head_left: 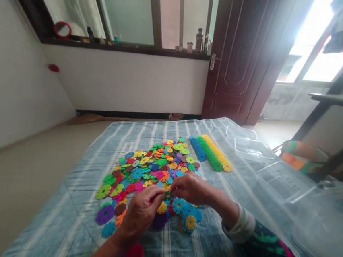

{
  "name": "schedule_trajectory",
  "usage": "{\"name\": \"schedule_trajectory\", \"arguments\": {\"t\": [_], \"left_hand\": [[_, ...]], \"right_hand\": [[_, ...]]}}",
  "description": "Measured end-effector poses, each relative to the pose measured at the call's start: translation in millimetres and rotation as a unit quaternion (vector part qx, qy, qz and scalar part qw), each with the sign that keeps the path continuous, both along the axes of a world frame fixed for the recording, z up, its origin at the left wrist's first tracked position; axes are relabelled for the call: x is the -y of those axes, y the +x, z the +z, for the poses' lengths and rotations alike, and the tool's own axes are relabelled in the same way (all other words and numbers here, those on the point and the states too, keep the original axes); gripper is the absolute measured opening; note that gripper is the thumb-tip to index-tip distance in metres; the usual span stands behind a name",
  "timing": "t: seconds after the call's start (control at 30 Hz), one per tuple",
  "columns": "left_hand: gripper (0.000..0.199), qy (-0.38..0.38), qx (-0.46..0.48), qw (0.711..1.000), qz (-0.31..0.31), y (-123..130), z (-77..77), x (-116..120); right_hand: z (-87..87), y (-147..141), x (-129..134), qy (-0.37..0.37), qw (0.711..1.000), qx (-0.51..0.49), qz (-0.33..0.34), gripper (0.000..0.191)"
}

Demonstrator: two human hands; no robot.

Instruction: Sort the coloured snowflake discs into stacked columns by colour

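Note:
Both of my hands work above a heap of colourful notched plastic discs (136,173) on a striped cloth. My left hand (142,210) is closed in a pinch, its fingertips at a small green disc (168,194). From the other side my right hand (193,188) pinches the same disc, fingers bent and pressed together. A bit of pink shows by my left fingers; whether it is held I cannot tell. Blue discs (178,205) and a yellow disc (190,222) lie just below my right hand. A red disc (134,254) lies near my left forearm.
Blue (198,148), green (210,153) and yellow (217,152) rows of discs lie beyond the heap. Clear plastic boxes (253,149) stand along the right side. A printed paper (126,149) is partly under the heap. Behind are a wall and a brown door (242,50).

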State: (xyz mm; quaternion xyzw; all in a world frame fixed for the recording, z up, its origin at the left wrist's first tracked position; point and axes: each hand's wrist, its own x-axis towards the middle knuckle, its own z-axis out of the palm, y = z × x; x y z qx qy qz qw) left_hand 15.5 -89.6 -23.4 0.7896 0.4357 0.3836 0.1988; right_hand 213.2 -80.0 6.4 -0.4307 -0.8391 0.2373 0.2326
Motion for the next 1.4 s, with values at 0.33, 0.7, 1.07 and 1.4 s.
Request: {"name": "schedule_trajectory", "arguments": {"t": [0.33,0.7,1.07,1.4], "left_hand": [[0.021,0.062,-0.023,0.998,-0.016,-2,-4.0,0],[0.021,0.082,-0.046,0.995,-0.035,-2,-9.1,-1],[0.020,0.081,-0.049,0.995,-0.039,-2,-6.7,-1],[0.021,0.085,-0.049,0.995,-0.035,-2,-7.8,0]], "right_hand": [[28.3,74,-22,-0.004,0.968,0.203,-0.147,0.016],[5.0,141,-41,-0.026,0.924,0.258,-0.282,0.022],[-3.1,143,-44,-0.028,0.912,0.262,-0.314,0.021],[-3.3,132,-42,-0.018,0.912,0.263,-0.313,0.024]]}}
